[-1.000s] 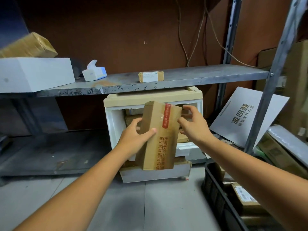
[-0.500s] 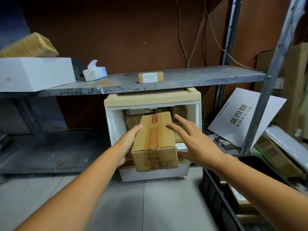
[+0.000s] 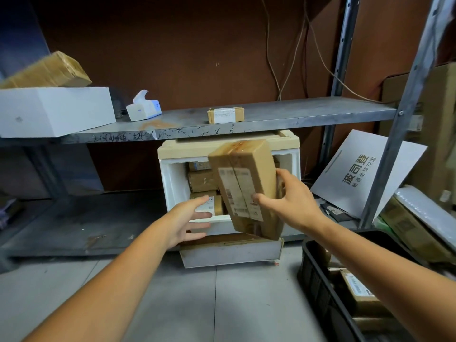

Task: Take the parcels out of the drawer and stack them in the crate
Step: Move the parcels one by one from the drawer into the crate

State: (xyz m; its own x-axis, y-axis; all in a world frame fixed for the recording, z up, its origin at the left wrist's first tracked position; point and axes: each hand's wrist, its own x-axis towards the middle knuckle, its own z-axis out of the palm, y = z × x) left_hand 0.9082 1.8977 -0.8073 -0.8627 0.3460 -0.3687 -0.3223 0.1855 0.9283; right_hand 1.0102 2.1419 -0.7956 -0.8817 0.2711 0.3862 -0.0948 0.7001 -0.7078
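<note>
Right hand [image 3: 293,201]: grips the parcel [image 3: 246,186] alone. The thumb lies across the labelled front and the fingers [image 3: 283,174] curl round the right edge. How far they wrap behind is hidden.
Left hand [image 3: 190,220]: fingers straight and spread, holding nothing. It is just left of the parcel's lower end, apparently not touching it.
Parcel: in the air and tilted, with its top above the right fingertips and its lower corner hanging below the thumb.
Drawer [image 3: 172,178]: just beyond the left fingertips, with more boxes [image 3: 201,180] inside.
Crate [image 3: 311,267]: below the right forearm and well apart from the fingertips. It already holds packages [image 3: 355,290].
Step, as judged: carrying the parcel across to the crate.
Risk, slip: a long box pinched along one edge by one hand could pivot about the thumb and drop, more so if the taped surface is slick.
Risk, snag: the low corner could catch the crate's near rim on a shallow swing.
Risk, stack: packages already inside look uneven, so a box set down askew may lean or slide off.
Risk, left side: the fingers groping inside the drawer unwatched could knock out a loose box.
</note>
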